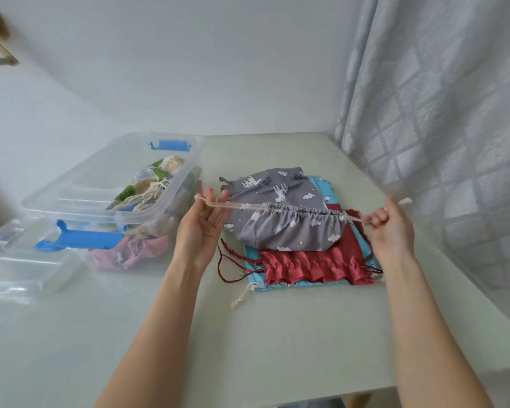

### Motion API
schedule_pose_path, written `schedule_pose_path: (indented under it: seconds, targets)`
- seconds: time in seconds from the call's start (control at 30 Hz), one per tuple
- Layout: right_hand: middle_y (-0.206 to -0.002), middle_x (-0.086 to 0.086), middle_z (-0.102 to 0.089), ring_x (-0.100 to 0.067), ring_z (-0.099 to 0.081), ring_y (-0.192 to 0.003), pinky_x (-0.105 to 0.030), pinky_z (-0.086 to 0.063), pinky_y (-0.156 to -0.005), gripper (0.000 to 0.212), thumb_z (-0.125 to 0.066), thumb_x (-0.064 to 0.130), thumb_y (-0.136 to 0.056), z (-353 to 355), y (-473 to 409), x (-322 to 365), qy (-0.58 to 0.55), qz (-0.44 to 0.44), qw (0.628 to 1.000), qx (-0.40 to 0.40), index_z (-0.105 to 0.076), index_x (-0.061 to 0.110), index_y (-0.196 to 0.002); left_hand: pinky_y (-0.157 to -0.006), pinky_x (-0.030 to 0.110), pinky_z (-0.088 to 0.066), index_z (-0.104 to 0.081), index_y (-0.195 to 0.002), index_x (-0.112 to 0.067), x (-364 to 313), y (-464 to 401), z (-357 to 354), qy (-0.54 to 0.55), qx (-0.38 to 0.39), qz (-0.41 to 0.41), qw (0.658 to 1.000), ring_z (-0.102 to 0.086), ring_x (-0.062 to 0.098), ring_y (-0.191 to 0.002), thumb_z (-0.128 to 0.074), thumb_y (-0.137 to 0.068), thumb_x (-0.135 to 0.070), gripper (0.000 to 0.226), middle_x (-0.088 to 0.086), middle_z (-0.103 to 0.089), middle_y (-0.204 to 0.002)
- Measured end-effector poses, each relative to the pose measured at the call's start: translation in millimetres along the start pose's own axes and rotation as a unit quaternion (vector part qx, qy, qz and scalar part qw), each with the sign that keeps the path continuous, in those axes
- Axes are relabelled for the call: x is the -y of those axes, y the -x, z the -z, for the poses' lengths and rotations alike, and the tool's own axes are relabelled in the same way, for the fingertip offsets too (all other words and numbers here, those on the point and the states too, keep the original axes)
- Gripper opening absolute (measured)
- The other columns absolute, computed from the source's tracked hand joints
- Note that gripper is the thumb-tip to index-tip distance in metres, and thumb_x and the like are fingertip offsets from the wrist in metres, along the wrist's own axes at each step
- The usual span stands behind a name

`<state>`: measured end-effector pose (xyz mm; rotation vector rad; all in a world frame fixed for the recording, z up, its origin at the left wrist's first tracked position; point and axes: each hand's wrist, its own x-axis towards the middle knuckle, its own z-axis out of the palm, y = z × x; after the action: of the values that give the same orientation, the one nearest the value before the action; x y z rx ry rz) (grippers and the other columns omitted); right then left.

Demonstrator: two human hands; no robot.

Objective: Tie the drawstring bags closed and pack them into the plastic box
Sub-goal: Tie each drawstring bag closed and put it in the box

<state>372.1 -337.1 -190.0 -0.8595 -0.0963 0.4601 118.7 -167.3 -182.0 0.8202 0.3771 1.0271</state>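
Cream cord (pixel 233 205): drawn taut to both sides of the gathered mouth of the grey bag; left end looped round the left hand's fingers, right end pinched in the right hand.
Left hand (pixel 202 228): palm up, fingers fairly straight and spread, cord loop hooked over the fingertips and held there; raised just beside the plastic box.
Right hand (pixel 390 223): fingers curled, clenched on the right cord end; frayed tip showing past the knuckles, toward the curtain.
Grey bag (pixel 283 219): cloud and unicorn print, mouth puckered along the cord channel, body resting on top of the pile.
Red bag (pixel 312 265): under the grey bag, ruffled mouth toward the near edge, dark red cord (pixel 230 263) trailing loose to the left on the table.
Blue bag (pixel 324 188): bottom of the pile, edges showing beyond the red and grey bags; knotted cream cord end (pixel 242 294) lying at its near left corner.
Plastic box (pixel 106 201): clear, blue latches, left of the pile; several printed bags inside, a pink one against the near wall.
Lid (pixel 21 260): clear, flat on the table, just beside the box at the near left.
Table (pixel 277 334): pale, smooth surface bearing all items.
Curtain (pixel 439 113): sheer grey, along the right edge of the table.
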Motion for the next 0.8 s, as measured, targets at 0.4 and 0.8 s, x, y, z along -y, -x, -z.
schedule_pose_path:
  seconds: [0.4, 0.8]
  targets:
    - [-0.054, 0.014, -0.043, -0.001, -0.038, -0.048, -0.019, -0.034, -0.053, 0.031, -0.063, 0.023, -0.089, -0.9, 20.7, -9.2, 0.405, 0.176, 0.89, 0.115, -0.045, 0.023, -0.063, -0.052, 0.025, -0.035, -0.068, -0.089, -0.026, -1.9, 17.7, 6.0, -0.661, 0.039, -0.218, 0.717, -0.047, 0.006, -0.053, -0.053, -0.092, -0.019, 0.017, -0.011, -0.052, -0.056]
    - [-0.088, 0.001, -0.058, -0.015, -0.051, -0.093, -0.02, -0.036, -0.085, 0.008, -0.074, 0.025, -0.079, 6.6, 21.9, -12.5, 0.636, 0.266, 0.666, 0.287, -0.071, 0.017, -0.079, -0.073, 0.033, -0.042, -0.059, -0.087, -0.014, 15.2, -4.6, 15.1, -0.785, 0.175, -0.339, 0.488, -0.048, 0.023, -0.082, -0.032, -0.096, -0.029, 0.032, -0.002, -0.061, -0.089]
